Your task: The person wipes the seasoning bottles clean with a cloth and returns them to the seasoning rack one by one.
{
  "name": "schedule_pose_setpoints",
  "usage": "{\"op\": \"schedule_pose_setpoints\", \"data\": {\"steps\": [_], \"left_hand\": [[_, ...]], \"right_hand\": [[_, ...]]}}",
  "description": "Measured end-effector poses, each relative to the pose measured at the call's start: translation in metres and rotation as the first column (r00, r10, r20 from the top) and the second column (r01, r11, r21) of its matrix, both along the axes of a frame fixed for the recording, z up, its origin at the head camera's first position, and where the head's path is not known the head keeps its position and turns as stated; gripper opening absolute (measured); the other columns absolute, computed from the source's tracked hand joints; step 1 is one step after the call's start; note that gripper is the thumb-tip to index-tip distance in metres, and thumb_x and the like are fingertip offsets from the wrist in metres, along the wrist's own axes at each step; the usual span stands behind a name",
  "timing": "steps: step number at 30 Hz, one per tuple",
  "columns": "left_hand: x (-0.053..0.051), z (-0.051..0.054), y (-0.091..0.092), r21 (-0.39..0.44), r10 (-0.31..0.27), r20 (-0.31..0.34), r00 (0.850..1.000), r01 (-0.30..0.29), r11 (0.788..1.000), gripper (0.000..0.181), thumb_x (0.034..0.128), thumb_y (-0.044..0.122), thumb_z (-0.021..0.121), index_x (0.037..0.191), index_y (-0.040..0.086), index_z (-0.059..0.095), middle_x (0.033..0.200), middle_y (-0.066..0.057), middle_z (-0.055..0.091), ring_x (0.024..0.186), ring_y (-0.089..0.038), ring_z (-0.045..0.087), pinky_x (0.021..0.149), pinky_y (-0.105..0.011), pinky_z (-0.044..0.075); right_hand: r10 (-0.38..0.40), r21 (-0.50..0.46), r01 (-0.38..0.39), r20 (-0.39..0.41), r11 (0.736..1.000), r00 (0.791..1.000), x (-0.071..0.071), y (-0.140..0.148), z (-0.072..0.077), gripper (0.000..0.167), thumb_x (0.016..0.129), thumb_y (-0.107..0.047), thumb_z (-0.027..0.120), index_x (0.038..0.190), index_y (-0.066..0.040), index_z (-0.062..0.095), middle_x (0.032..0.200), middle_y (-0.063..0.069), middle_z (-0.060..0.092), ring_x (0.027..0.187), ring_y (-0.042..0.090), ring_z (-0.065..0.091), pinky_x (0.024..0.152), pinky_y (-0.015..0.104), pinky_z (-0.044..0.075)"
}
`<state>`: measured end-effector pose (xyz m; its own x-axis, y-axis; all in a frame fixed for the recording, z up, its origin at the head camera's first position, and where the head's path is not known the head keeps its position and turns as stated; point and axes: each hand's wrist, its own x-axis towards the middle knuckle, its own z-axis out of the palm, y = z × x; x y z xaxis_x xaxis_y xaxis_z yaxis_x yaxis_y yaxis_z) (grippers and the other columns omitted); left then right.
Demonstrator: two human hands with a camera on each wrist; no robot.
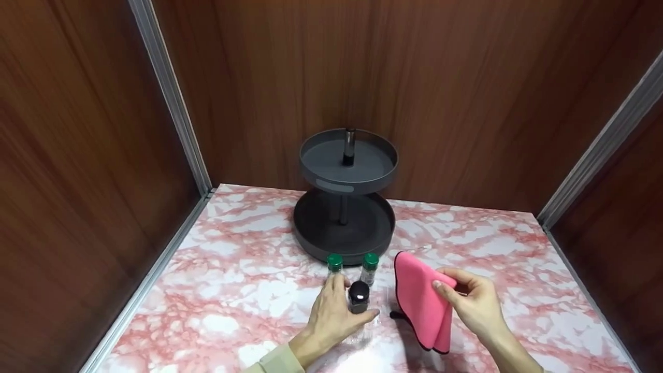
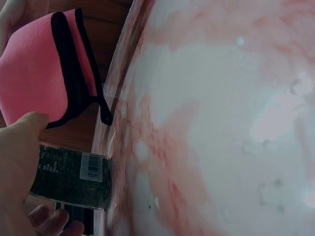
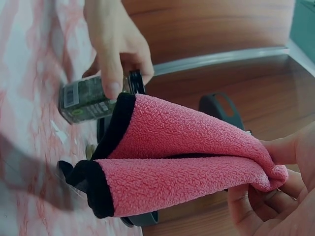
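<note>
The left hand (image 1: 331, 313) is curled around a square glass jar (image 1: 359, 294) with a black cap, thumb on one side and fingers on the other. The jar is upright, its dark contents and a barcode label (image 2: 91, 166) showing in the left wrist view. It seems to stand on the tabletop (image 1: 222, 290), though the angles leave contact at its base hard to confirm.

The right hand (image 1: 479, 300) pinches a folded pink cloth (image 1: 420, 300) near its upper edge between thumb and fingers. The cloth hangs just to the right of the jar, its black trim and small black loop (image 2: 105, 112) toward the bottom.

Two green-capped bottles, one on the left (image 1: 335, 261) and one on the right (image 1: 370, 262), stand just beyond the jar. Behind them is a dark two-tier round stand (image 1: 344, 184), near the wood-grain back panel (image 1: 259, 93).
</note>
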<state>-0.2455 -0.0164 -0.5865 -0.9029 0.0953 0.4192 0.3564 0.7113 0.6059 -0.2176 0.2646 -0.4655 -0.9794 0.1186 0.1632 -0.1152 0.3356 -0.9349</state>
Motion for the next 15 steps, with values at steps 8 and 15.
{"op": "schedule_pose_setpoints", "data": {"steps": [8, 15], "left_hand": [[-0.0071, -0.0030, 0.0053, 0.008, 0.046, 0.038, 0.998, -0.046, 0.999, 0.074, 0.0772, 0.064, 0.096, 0.109, 0.016, 0.049, 0.106, 0.000, 0.057, 0.092, -0.016, 0.061, 0.081, -0.037, 0.059], [-0.0068, -0.0038, 0.0048, 0.085, 0.020, 0.092, 0.996, -0.028, 0.996, 0.068, 0.0775, 0.054, 0.098, 0.108, 0.017, 0.049, 0.105, 0.000, 0.059, 0.090, -0.016, 0.061, 0.080, -0.036, 0.057]], "right_hand": [[-0.012, -0.014, 0.013, 0.020, 1.000, 1.000, 0.0001, -0.0010, 0.0015, 0.026, 0.096, 0.000, 0.086, 0.121, 0.007, 0.081, 0.088, -0.003, 0.082, 0.077, 0.004, 0.074, 0.069, 0.021, 0.064], [-0.017, -0.025, 0.017, 0.004, 1.000, 1.000, -0.0001, -0.0002, 0.0010, 0.026, 0.095, 0.002, 0.085, 0.120, 0.008, 0.081, 0.087, -0.004, 0.082, 0.076, 0.004, 0.074, 0.068, 0.021, 0.063]]}}
